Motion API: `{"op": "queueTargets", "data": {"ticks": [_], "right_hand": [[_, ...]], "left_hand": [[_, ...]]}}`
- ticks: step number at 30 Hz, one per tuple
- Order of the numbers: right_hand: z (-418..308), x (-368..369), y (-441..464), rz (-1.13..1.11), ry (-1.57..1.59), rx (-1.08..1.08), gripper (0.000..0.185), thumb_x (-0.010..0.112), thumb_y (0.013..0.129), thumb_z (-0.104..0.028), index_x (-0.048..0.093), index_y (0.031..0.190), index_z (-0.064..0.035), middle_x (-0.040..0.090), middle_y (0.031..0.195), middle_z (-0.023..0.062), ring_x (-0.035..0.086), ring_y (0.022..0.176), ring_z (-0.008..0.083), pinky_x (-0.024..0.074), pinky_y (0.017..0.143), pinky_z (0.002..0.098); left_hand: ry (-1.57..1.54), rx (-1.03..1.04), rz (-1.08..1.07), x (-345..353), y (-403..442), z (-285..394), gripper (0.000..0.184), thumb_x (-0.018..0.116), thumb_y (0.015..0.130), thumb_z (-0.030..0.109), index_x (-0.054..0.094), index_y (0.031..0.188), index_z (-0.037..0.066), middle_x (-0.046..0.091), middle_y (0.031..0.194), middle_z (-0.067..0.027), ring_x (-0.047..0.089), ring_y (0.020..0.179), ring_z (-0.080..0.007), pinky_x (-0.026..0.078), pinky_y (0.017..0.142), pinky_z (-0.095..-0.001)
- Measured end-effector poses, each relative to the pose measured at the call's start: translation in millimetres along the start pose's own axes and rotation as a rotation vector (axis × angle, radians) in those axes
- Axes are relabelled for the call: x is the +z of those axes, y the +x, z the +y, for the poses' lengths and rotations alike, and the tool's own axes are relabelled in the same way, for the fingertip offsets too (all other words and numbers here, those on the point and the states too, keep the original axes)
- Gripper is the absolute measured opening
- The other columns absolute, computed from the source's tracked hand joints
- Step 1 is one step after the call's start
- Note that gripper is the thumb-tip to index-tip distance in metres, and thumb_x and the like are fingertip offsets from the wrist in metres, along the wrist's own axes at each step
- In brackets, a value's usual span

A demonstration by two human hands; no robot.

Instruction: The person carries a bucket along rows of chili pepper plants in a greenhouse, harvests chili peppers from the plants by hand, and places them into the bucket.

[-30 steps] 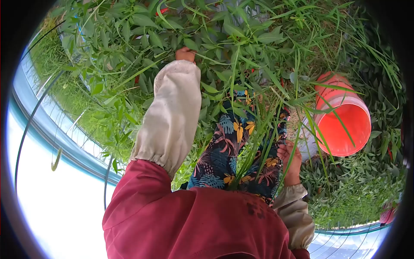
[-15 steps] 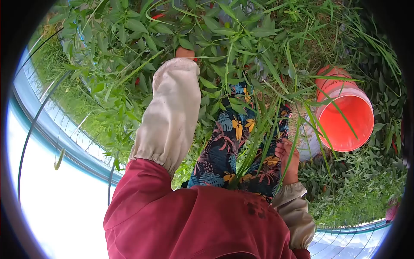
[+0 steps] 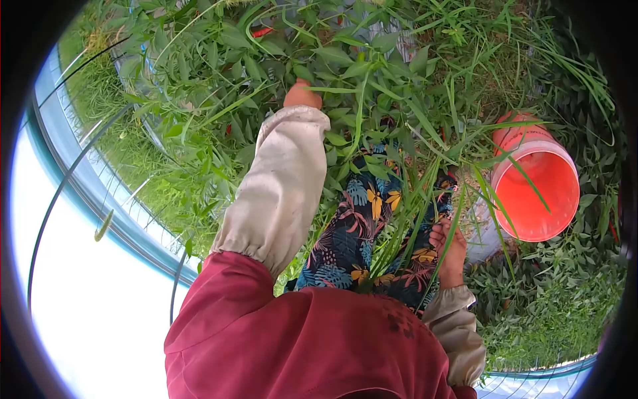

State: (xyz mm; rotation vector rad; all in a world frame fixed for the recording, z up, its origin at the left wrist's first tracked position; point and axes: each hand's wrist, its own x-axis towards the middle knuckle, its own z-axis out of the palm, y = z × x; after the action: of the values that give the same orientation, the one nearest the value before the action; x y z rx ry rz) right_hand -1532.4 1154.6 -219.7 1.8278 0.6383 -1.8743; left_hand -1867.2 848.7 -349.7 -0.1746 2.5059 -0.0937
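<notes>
My left hand [image 3: 303, 96] reaches into a leafy pepper plant [image 3: 232, 73]. Only the wrist and back of the hand show past the pale sleeve cover; leaves hide the fingers. A red chili pepper [image 3: 262, 32] hangs among the leaves beyond it. Beside my knee in patterned trousers [image 3: 345, 233], my right hand [image 3: 450, 249] is closed with its fingers curled. What it holds, if anything, is hidden. Long grass blades cross in front of this hand. To its right, an orange-red bucket [image 3: 525, 136] lies tilted with its mouth toward me, and its visible inside holds nothing I can make out.
Tall grass [image 3: 412, 166] grows between my legs and across the bucket's mouth. More pepper plants [image 3: 538, 286] stand at the right. Thin dark hoops [image 3: 50, 206] and a blue-edged cover curve along the left side. Grey plastic sheeting [image 3: 482, 229] shows on the ground near the bucket.
The whole view has shifted slightly, so my arm, legs and bucket appear a little lower and to the right. More of my left wrist shows from the leaves. My right hand stays curled.
</notes>
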Motion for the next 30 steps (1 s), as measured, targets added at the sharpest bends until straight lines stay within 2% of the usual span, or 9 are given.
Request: {"op": "queueTargets", "data": {"ticks": [5,6,9,13,15,17,18,20,30], "right_hand": [[-6,-1,5,0.002,0.018,-0.019,0.021,0.053,0.090,-0.015,0.053,0.106,-0.0022,0.063,0.088,0.0092,0.062,0.074,0.0166,0.0497,0.066,0.0274],[-7,-1,6,0.004,0.022,-0.020,0.021,0.053,0.090,-0.015,0.053,0.106,-0.0022,0.063,0.088,0.0092,0.062,0.074,0.0166,0.0497,0.066,0.0274],[-10,-4,9,0.020,0.007,-0.055,0.022,0.052,0.092,-0.018,0.057,0.107,-0.0020,0.063,0.084,0.0068,0.061,0.069,0.0129,0.0513,0.061,0.0240],[-9,-7,20,0.044,0.011,-0.041,0.024,0.054,0.091,-0.018,0.056,0.107,-0.0011,0.063,0.084,0.0075,0.061,0.069,0.0131,0.0513,0.061,0.0244],[-4,-8,24,0.061,0.027,-0.013,0.025,0.055,0.090,-0.018,0.056,0.107,-0.0009,0.063,0.084,0.0077,0.061,0.069,0.0134,0.0513,0.061,0.0249],[-3,-5,26,0.028,-0.012,-0.006,0.022,0.055,0.090,-0.015,0.057,0.107,-0.0021,0.063,0.084,0.0092,0.062,0.070,0.0157,0.0515,0.061,0.0277],[-3,-3,27,0.032,-0.013,-0.004,0.022,0.055,0.090,-0.015,0.057,0.107,-0.0021,0.063,0.084,0.0092,0.062,0.070,0.0157,0.0515,0.061,0.0277],[-7,6,28,0.006,0.006,-0.008,0.022,0.056,0.089,-0.015,0.058,0.107,-0.0017,0.064,0.081,0.0085,0.062,0.068,0.0150,0.0518,0.058,0.0272],[-7,35,35,-0.038,-0.001,0.026,0.021,0.055,0.090,-0.017,0.057,0.104,-0.0021,0.062,0.081,0.0062,0.060,0.066,0.0143,0.0510,0.062,0.0273]], "left_hand": [[-0.541,0.152,0.508,-6,-6,-6,0.030,0.061,0.072,0.003,0.056,0.101,0.004,0.063,0.078,-0.0108,0.059,0.061,-0.0235,0.047,0.058,-0.0353],[-0.875,0.093,0.421,-10,1,-7,0.021,0.051,0.079,-0.010,0.055,0.097,0.000,0.060,0.077,-0.0052,0.056,0.064,-0.0108,0.047,0.057,-0.0247],[-1.185,0.235,0.503,-35,43,-2,0.016,0.049,0.080,-0.005,0.056,0.094,0.000,0.056,0.072,-0.0061,0.052,0.054,-0.0132,0.043,0.050,-0.0259],[-1.523,-0.087,0.098,-96,82,49,0.017,0.043,0.081,-0.004,0.057,0.090,0.001,0.051,0.067,-0.0056,0.055,0.053,-0.0165,0.043,0.039,-0.0316],[-1.456,0.033,0.046,-99,128,51,0.019,0.046,0.082,-0.001,0.060,0.094,0.002,0.058,0.076,-0.0103,0.063,0.065,-0.0216,0.049,0.047,-0.0329],[-0.724,0.177,0.155,-109,151,59,0.015,0.053,0.083,0.008,0.064,0.091,0.002,0.061,0.073,-0.0093,0.057,0.059,-0.0203,0.047,0.051,-0.0349],[-0.725,0.176,0.150,-114,163,56,0.015,0.053,0.083,0.008,0.064,0.091,0.002,0.061,0.073,-0.0093,0.057,0.059,-0.0203,0.047,0.051,-0.0349],[0.571,0.263,0.095,-134,174,53,0.018,0.058,0.081,0.017,0.067,0.089,0.005,0.066,0.081,-0.0143,0.061,0.069,-0.0289,0.049,0.062,-0.0420],[0.509,0.416,-0.188,-162,170,-27,0.020,0.058,0.080,0.020,0.067,0.092,0.007,0.066,0.087,-0.0162,0.061,0.075,-0.0340,0.048,0.067,-0.0458]]}}
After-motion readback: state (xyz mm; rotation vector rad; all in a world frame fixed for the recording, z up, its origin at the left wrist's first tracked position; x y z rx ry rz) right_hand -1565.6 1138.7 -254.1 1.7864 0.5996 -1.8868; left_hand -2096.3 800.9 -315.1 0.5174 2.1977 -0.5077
